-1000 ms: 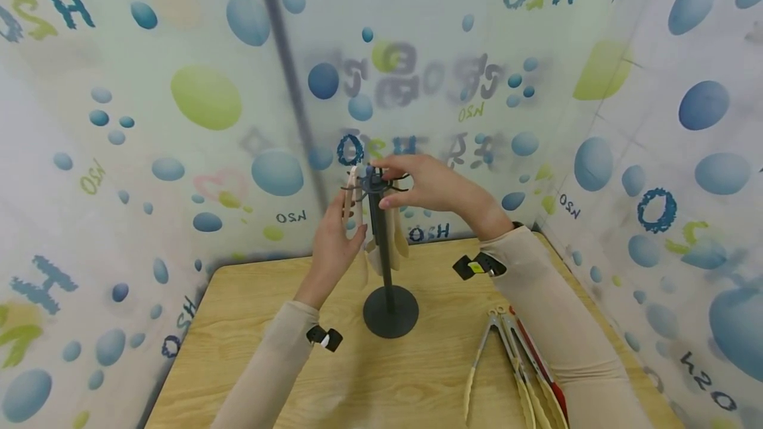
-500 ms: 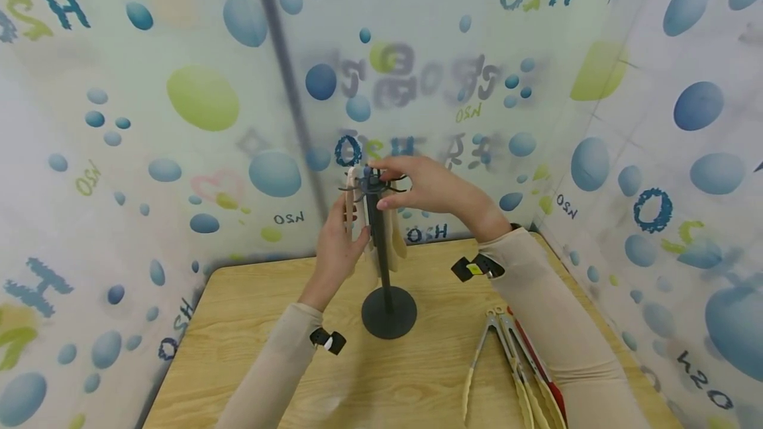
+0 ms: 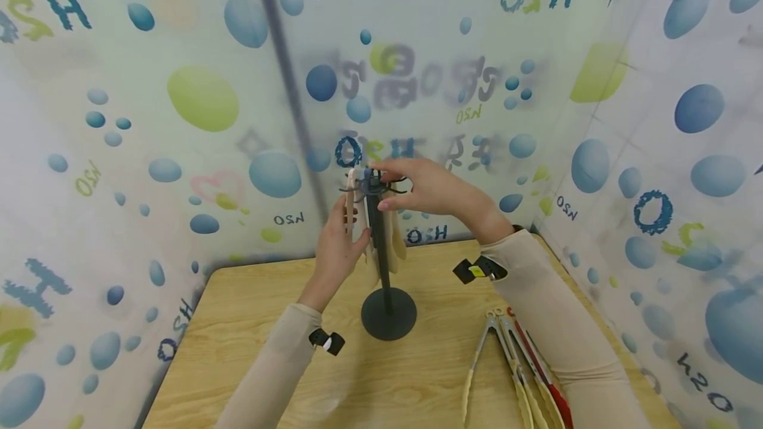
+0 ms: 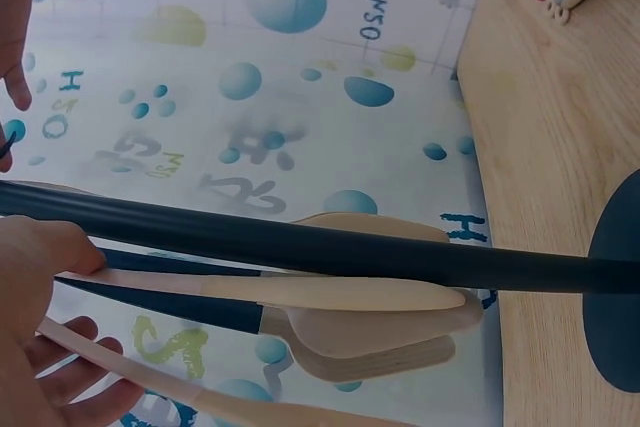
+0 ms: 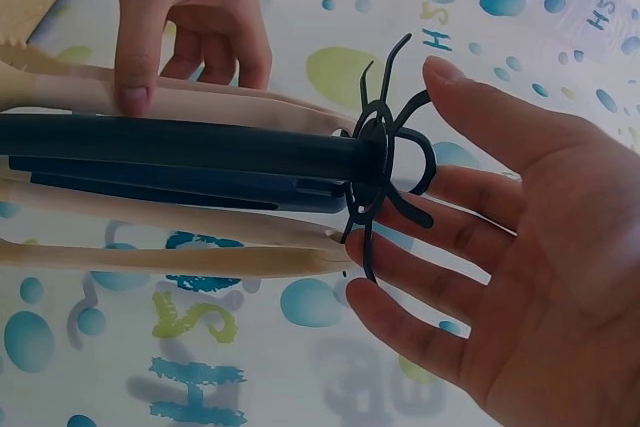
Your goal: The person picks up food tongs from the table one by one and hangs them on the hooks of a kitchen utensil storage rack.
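"Being pinched by the left hand (image 3: 336,247)?"
"Beige tongs (image 5: 240,110), at the top of the black utensil rack (image 3: 384,270); whether hooked cannot be told."
"And the right hand (image 5: 560,257)?"
"Spread around curved hooks (image 5: 412,210). Beige-headed utensils (image 4: 380,332) are half hidden by the round post (image 4: 240,234); metal tongs (image 3: 524,399) are cut off at the head view's edge."

Stand (image 3: 383,263) on table (image 3: 250,310), tongs (image 3: 518,373) right (nearer)

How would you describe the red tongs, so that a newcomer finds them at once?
Find the black stand on the table. Look right of it, toward the right sleeve. Nearest that sleeve lie the red tongs, the only red ones beside cream tongs.
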A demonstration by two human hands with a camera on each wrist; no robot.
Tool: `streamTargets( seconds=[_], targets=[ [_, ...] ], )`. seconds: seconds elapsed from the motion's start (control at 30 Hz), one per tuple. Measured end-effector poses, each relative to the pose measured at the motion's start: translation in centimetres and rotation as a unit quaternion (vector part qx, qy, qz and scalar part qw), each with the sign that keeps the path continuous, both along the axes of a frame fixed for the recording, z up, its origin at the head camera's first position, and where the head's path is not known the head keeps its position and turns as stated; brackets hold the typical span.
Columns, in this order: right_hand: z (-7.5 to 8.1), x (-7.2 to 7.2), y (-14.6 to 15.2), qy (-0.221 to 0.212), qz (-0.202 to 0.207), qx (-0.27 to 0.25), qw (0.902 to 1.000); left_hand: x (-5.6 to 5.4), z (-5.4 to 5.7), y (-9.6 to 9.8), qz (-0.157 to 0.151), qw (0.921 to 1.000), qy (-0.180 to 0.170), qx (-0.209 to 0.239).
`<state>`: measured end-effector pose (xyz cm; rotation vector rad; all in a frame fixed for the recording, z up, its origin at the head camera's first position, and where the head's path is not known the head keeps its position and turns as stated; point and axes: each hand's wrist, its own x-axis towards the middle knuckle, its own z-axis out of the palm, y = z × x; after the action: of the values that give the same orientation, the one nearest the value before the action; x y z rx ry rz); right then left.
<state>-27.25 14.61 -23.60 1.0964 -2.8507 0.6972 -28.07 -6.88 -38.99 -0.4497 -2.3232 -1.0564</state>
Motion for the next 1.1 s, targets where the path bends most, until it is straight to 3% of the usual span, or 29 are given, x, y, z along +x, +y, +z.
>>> streamTargets(
  seconds=[0.2,0.4,0.6,0.8,0.93,1.1],
  targets=[
    [0.0,0.0,0.0,-0.007,-0.006,0.002,1.0000,0.0,0.1,-0.1,0.006,0.9997,-0.022,-0.005],
    [-0.1,0.0,0.0,-0.016,-0.004,-0.003,0.9999,0.3,1.2,-0.4,0.002,0.9994,-0.025,-0.023],
    [0.1,0.0,-0.1,-0.013,-0.001,0.000,0.9999,1.0,3.5,-1.4,-0.028,0.9986,0.032,-0.032],
    [0.3,0.0,0.1,-0.007,-0.002,0.003,1.0000,1.3,6.6,-1.7,-0.079,0.9906,0.095,-0.059],
    [0.4,0.1,0.1,0.000,-0.003,0.007,1.0000,1.1,8.1,-1.4,-0.102,0.9857,0.102,-0.088],
    [0.2,0.1,-0.1,-0.002,0.000,0.002,1.0000,1.0,9.0,-1.4,-0.123,0.9806,0.089,-0.124]
  ],
)
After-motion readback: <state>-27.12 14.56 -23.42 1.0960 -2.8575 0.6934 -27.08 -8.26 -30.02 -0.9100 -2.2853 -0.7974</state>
